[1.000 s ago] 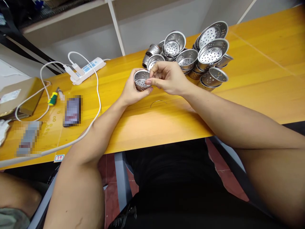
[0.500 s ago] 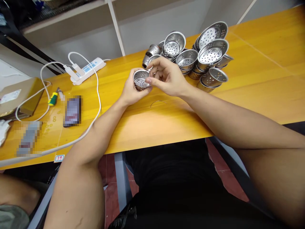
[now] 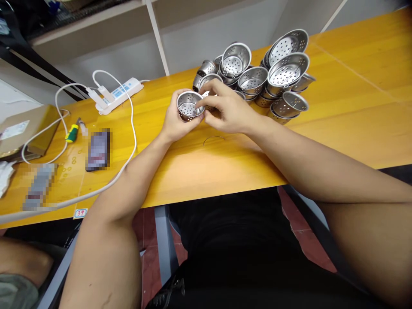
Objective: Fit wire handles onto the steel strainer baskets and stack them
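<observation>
My left hand [image 3: 175,118] is wrapped round a small perforated metal cup [image 3: 187,110], its open mouth tilted towards me. At the cup's right side, my right hand [image 3: 225,105] has its index finger inside the mouth and its thumb outside, pinching the wall near the rim. Whether something small is also between these fingers, I cannot tell. On the table just below the hands lies a thin curved wire [image 3: 214,137]. Behind my right hand, several more perforated metal cups [image 3: 252,81] are piled and stacked in different sizes.
A white power strip [image 3: 119,95] with plugged-in chargers lies at back left, its white cable looping across the table. Left of my arm are two blurred phone-like objects, a green-and-yellow-handled tool [image 3: 71,133] and a cardboard box [image 3: 28,133]. Another person's leg [image 3: 24,262] shows at lower left.
The cup has shifted slightly left and its mouth faces me more. My right index finger has moved into the mouth, while the thumb has gone from the inside to the outside.
</observation>
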{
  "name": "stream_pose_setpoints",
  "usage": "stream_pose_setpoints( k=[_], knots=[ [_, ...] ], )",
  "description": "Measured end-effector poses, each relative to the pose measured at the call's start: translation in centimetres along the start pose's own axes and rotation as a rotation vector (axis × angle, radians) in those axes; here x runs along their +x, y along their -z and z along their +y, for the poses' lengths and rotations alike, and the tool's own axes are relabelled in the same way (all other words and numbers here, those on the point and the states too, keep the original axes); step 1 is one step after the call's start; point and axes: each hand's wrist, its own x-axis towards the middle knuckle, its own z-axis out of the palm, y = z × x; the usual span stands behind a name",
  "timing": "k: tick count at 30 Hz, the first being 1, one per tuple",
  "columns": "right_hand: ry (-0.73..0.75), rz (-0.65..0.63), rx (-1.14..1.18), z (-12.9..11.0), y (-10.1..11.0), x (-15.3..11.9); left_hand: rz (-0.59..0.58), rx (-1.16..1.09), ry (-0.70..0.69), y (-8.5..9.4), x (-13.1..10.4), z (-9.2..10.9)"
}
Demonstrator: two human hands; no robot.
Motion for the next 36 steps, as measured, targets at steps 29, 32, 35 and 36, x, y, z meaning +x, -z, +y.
stream_pose_setpoints(
  k=[29,32,35,36],
  knots=[
    [-0.002,0.519,-0.174,5.3,6.8,0.3,0.127,0.140,0.120,2.7,-0.2,0.3],
    [-0.025,0.468,-0.091,7.8,6.3,0.1,0.106,0.136,0.134,2.9,-0.3,0.0],
    [0.003,0.441,-0.105,9.8,5.3,0.1,0.080,0.140,0.139,3.1,-0.3,-0.2],
    [0.006,0.432,-0.111,10.2,5.1,0.1,0.069,0.152,0.136,3.2,-0.3,-0.3]
  ],
)
